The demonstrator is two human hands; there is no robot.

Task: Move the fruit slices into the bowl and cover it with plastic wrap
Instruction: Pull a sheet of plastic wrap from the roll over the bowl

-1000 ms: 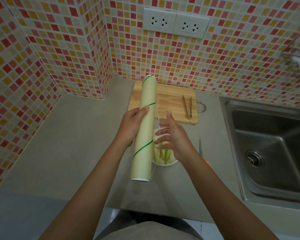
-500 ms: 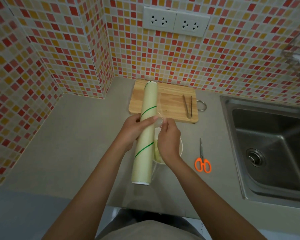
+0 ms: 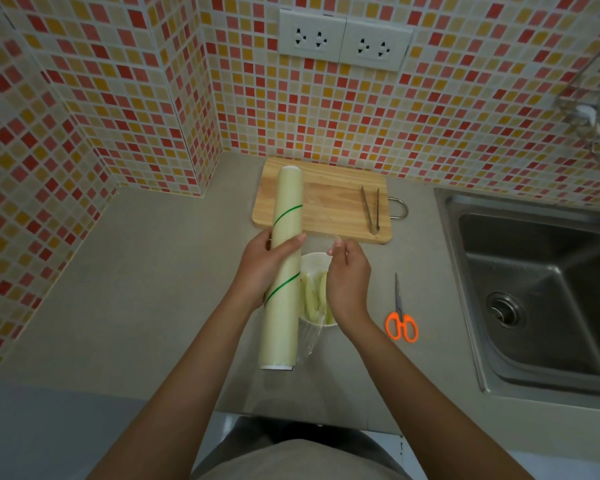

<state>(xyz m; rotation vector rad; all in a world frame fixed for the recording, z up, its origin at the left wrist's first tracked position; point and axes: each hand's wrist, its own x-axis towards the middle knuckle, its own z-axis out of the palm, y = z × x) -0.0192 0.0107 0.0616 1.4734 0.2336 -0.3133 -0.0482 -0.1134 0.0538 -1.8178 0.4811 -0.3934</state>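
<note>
Roll (image 3: 282, 271) nearest, long axis running near-to-far, lower end toward body, top end over board (image 3: 329, 206). Left hand (image 3: 262, 268) wrapped round roll mid-length, thumb across front. Bowl (image 3: 314, 268) on desk (image 3: 160, 271) just right of roll, slices (image 3: 313, 296) inside. Right hand (image 3: 347, 277) above bowl, fingertips pinching film edge (image 3: 321, 242) at far rim. Film must come rightward off roll, across bowl; right hand better placed to pull. Scissors (image 3: 400, 318) right of bowl. Tongs (image 3: 371, 211) on board.
</note>
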